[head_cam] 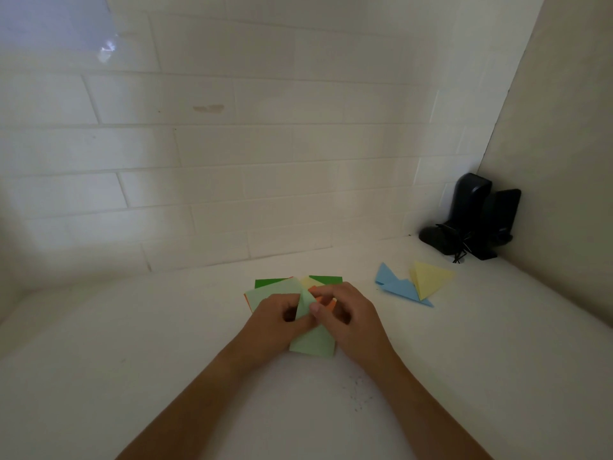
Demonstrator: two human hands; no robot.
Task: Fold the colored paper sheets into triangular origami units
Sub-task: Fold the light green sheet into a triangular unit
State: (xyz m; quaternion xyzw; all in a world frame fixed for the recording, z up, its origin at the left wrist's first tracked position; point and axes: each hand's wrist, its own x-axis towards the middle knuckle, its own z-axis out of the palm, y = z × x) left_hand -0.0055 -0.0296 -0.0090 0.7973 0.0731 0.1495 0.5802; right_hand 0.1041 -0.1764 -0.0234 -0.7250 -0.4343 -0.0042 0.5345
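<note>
Paper sheet, pale green, half-folded on the white counter | left hand and right hand pinch its upper flap together | blue unit and yellow unit lie finished nearby | stack of sheets behind awaits folding | judged early in the job

We face a wall of white rectangular tiles laid like bricks, with a pale blue glare on its upper left. A plain cream wall meets it at the right. Below us lies a white table. In the far right corner stand two dark objects, dimly lit.
</note>
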